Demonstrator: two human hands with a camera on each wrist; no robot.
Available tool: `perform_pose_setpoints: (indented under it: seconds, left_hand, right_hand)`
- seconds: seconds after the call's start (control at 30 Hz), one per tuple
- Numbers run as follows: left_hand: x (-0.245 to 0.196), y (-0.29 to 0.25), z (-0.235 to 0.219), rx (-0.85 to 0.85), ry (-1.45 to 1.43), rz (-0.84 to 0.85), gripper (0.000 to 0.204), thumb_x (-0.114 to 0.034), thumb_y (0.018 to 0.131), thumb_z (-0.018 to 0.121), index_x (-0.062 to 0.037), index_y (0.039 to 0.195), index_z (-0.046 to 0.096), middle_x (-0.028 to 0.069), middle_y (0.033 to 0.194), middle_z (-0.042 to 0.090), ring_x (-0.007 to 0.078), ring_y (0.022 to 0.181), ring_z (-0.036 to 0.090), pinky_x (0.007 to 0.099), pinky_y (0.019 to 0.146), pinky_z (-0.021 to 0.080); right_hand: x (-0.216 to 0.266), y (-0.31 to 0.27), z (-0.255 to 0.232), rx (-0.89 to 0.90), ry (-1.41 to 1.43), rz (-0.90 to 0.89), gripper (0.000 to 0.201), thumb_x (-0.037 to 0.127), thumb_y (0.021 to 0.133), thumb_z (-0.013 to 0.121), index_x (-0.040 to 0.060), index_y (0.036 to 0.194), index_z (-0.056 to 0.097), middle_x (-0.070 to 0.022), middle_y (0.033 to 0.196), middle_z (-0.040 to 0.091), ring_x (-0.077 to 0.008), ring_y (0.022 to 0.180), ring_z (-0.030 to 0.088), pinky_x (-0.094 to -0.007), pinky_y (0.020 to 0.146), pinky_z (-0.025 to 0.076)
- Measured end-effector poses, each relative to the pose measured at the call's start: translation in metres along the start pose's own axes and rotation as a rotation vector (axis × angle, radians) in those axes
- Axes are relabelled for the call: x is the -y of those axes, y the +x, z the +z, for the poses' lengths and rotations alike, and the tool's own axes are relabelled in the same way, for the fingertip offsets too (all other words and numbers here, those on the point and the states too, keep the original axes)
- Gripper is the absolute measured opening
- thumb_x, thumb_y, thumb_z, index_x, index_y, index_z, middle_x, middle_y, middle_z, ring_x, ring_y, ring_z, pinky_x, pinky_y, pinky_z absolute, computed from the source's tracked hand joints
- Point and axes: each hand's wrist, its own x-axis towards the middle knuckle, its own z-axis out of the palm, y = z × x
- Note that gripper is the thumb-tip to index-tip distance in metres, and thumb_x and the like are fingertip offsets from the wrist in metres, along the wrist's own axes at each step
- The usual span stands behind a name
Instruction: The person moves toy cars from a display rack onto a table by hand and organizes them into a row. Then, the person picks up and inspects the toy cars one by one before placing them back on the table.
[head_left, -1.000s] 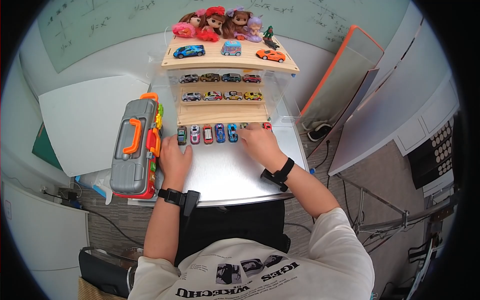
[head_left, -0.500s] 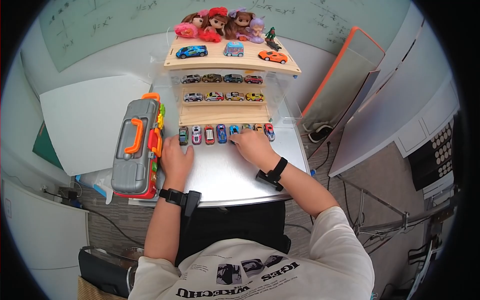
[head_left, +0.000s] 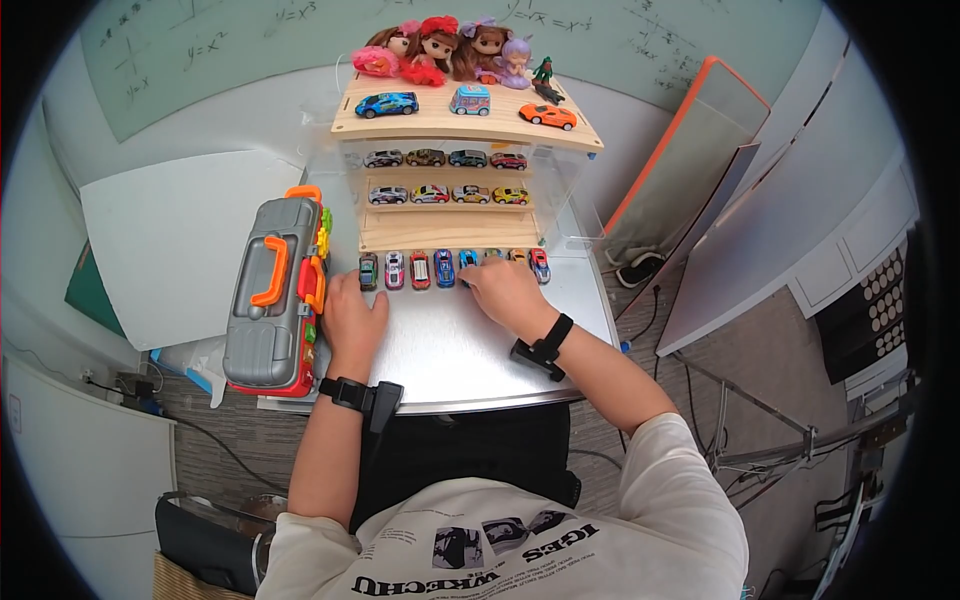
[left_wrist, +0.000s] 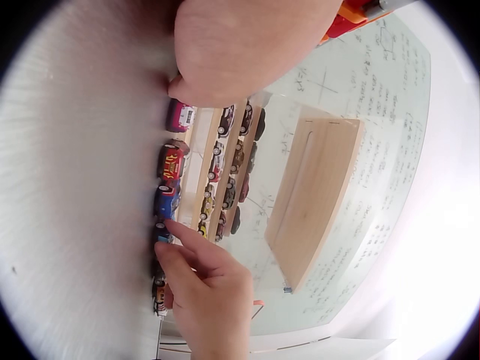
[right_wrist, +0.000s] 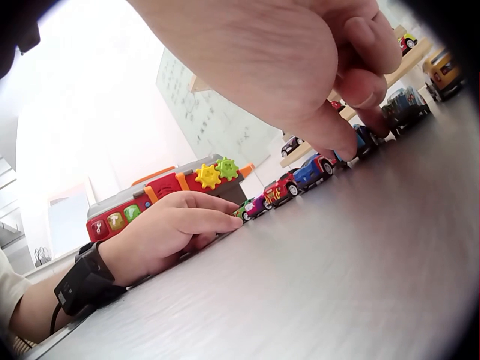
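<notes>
A row of small toy cars lies on the silver tabletop [head_left: 440,350], in front of a wooden display stand. My right hand [head_left: 510,297] pinches a light blue toy car [head_left: 468,259] in this row between thumb and fingers; the right wrist view has the fingertips low on its two sides. At the row's left end, my left hand [head_left: 352,318] rests on the table with extended fingers against a dark green toy car [head_left: 368,271]. Pink-white [head_left: 394,270], red [head_left: 419,269] and dark blue [head_left: 444,268] toy cars stand between the hands. A red-and-blue toy car [head_left: 540,265] ends the row on the right.
The wooden stand [head_left: 450,237] carries two shelf rows of toy cars, with bigger vehicles and dolls [head_left: 438,50] on top. A grey toy toolbox [head_left: 262,335] with orange handles stands left of my left hand. An orange-framed board [head_left: 680,150] leans at the right.
My right hand has shifted slightly left and toward me, onto the light blue car, uncovering cars at the row's right end. My left hand keeps its place by the green car.
</notes>
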Motion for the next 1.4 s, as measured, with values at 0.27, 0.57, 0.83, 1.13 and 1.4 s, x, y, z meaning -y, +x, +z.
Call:
perform_pose_setpoints:
  seconds: [0.27, 0.57, 0.83, 1.13, 1.4]
  left_hand:
    - [-0.002, 0.0, -0.002, 0.015, -0.01, -0.015, 0.05, -0.02, 0.083, 0.079, 0.0023, 0.125, 0.065, 0.0224, 0.127, 0.063, 0.0423, 0.114, 0.064, 0.0494, 0.096, 0.054]
    - [-0.004, 0.0, -0.004, 0.009, -0.009, -0.015, 0.049, -0.018, 0.083, 0.078, 0.0023, 0.125, 0.066, 0.0225, 0.125, 0.063, 0.0423, 0.112, 0.064, 0.0497, 0.094, 0.054]
    - [-0.003, -0.002, -0.002, -0.021, 0.0, 0.004, 0.047, -0.018, 0.083, 0.078, 0.0019, 0.123, 0.066, 0.0221, 0.124, 0.063, 0.0424, 0.112, 0.064, 0.0492, 0.094, 0.054]
    - [-0.002, 0.0, -0.001, -0.012, -0.016, -0.014, 0.05, -0.022, 0.083, 0.078, 0.0025, 0.125, 0.066, 0.0232, 0.123, 0.065, 0.0434, 0.114, 0.064, 0.0482, 0.098, 0.052]
    - [-0.003, 0.0, -0.003, -0.001, -0.024, -0.006, 0.048, -0.02, 0.082, 0.079, 0.0013, 0.123, 0.066, 0.0224, 0.123, 0.064, 0.043, 0.112, 0.064, 0.0498, 0.094, 0.054]
  right_hand:
    - [0.012, 0.003, -0.018, -0.011, -0.033, 0.016, 0.023, 0.01, 0.091, 0.066, 0.0122, 0.111, 0.077, -0.0134, 0.09, 0.072, -0.0325, 0.08, 0.073, -0.0442, 0.07, 0.06]
    - [0.02, 0.005, -0.004, -0.046, 0.075, -0.174, 0.023, 0.006, 0.09, 0.061, 0.0058, 0.11, 0.072, -0.0139, 0.108, 0.07, -0.0339, 0.085, 0.074, -0.0452, 0.073, 0.061]
    - [0.029, 0.001, -0.01, 0.014, -0.014, -0.13, 0.025, 0.007, 0.092, 0.061, 0.0029, 0.115, 0.069, -0.0171, 0.111, 0.068, -0.032, 0.082, 0.075, -0.0431, 0.068, 0.061]
    - [0.041, 0.006, -0.011, 0.066, 0.081, -0.204, 0.036, 0.008, 0.091, 0.062, 0.0046, 0.126, 0.069, -0.0131, 0.137, 0.066, -0.0317, 0.09, 0.075, -0.0429, 0.073, 0.062]
    - [0.051, 0.01, -0.006, 0.057, 0.052, -0.302, 0.035, 0.005, 0.09, 0.06, -0.0025, 0.124, 0.065, -0.0139, 0.136, 0.065, -0.0318, 0.086, 0.075, -0.0424, 0.07, 0.062]
